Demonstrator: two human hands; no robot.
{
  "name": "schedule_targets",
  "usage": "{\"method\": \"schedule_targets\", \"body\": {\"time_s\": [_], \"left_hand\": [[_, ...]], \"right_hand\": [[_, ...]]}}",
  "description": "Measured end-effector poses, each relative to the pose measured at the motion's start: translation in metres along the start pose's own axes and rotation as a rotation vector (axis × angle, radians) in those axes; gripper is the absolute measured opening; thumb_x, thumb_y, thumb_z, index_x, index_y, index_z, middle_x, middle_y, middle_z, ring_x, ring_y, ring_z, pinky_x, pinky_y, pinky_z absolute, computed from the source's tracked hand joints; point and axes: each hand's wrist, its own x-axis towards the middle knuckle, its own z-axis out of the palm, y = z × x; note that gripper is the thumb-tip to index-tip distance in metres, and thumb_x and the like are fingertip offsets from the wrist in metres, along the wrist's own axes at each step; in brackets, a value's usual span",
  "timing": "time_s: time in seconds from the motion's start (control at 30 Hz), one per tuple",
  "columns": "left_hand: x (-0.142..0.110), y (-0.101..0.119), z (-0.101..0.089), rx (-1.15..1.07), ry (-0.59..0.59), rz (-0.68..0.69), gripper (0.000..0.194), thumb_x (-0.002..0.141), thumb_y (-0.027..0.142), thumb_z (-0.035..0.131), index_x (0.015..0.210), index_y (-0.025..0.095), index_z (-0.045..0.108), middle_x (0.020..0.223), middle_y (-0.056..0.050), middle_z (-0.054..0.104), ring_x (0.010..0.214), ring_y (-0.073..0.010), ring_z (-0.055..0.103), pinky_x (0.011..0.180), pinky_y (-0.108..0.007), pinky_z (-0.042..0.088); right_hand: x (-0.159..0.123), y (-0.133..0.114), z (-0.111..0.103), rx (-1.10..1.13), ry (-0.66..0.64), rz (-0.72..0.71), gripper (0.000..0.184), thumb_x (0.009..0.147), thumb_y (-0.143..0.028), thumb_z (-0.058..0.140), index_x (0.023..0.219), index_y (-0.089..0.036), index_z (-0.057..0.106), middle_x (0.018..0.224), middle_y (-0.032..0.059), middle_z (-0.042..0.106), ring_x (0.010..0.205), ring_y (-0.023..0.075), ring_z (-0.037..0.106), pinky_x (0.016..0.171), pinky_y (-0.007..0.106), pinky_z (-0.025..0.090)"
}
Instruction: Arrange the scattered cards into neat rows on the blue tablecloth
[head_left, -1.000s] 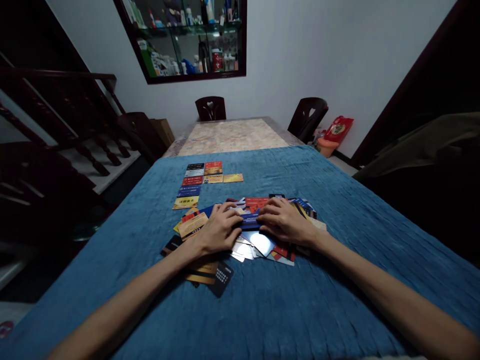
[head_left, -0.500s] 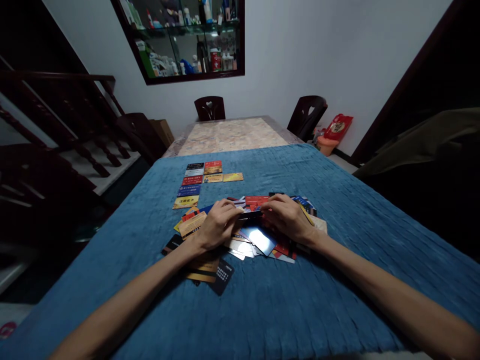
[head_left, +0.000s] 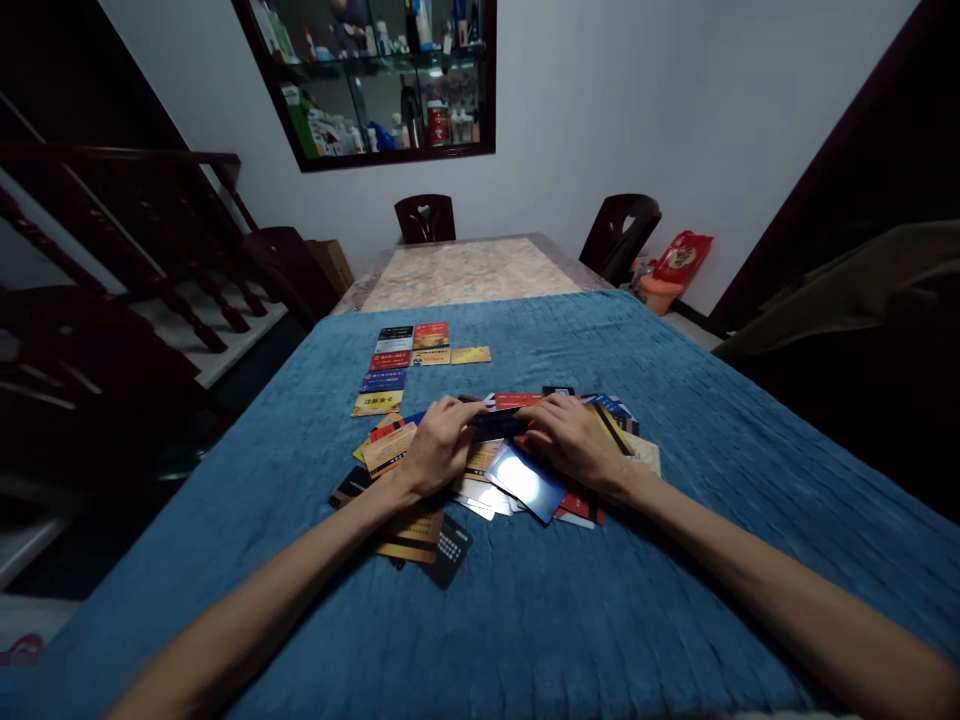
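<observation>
A loose heap of plastic cards [head_left: 525,485] lies on the blue cloth [head_left: 525,620] in front of me. My left hand [head_left: 439,450] and my right hand [head_left: 574,440] rest on the heap, fingers curled. Between them they pinch a dark card [head_left: 496,424], held by its two ends just above the pile. A glossy blue card [head_left: 525,482] below it catches the light. Farther off to the left, several cards [head_left: 409,360] are laid out flat in neat rows.
Beyond the cloth the table's patterned top [head_left: 465,270] shows, with two dark chairs [head_left: 424,216] at its far end. A wooden stair rail [head_left: 127,230] runs along the left. A glass cabinet [head_left: 382,70] hangs on the wall. A red bag [head_left: 679,255] sits on the floor.
The dark blue card lay flat on the heap under my fingers; both hands have lifted it and tilted it edge-on. The view has shifted slightly.
</observation>
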Motion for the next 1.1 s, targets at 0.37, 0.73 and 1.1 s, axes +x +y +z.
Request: {"method": "schedule_targets", "body": {"time_s": [0.37, 0.73, 1.1], "left_hand": [[0.002, -0.001, 0.004, 0.104, -0.055, -0.096, 0.035, 0.091, 0.009, 0.048, 0.122, 0.018, 0.063, 0.113, -0.009, 0.072, 0.095, -0.0238, 0.059, 0.085, -0.04, 0.045], [0.005, 0.004, 0.0, 0.027, 0.028, -0.171, 0.033, 0.091, 0.009, 0.048, 0.118, 0.018, 0.063, 0.107, -0.008, 0.072, 0.094, -0.0227, 0.06, 0.086, -0.038, 0.046], [0.01, -0.005, -0.017, 0.015, 0.038, -0.169, 0.034, 0.087, 0.012, 0.059, 0.12, 0.018, 0.06, 0.108, -0.009, 0.07, 0.1, -0.0241, 0.06, 0.089, -0.041, 0.051]], "right_hand": [[0.001, -0.005, 0.006, -0.076, -0.069, 0.092, 0.035, 0.091, -0.023, 0.059, 0.126, -0.019, 0.059, 0.102, 0.0105, 0.073, 0.094, 0.026, 0.059, 0.084, 0.038, 0.042], [0.006, -0.012, 0.007, -0.183, -0.038, 0.077, 0.044, 0.091, -0.024, 0.06, 0.133, -0.013, 0.052, 0.113, 0.0137, 0.07, 0.096, 0.027, 0.056, 0.082, 0.038, 0.041], [0.023, -0.012, 0.007, -0.252, -0.081, 0.082, 0.046, 0.09, -0.027, 0.058, 0.134, -0.012, 0.054, 0.106, 0.0137, 0.066, 0.095, 0.027, 0.053, 0.077, 0.037, 0.04]]}}
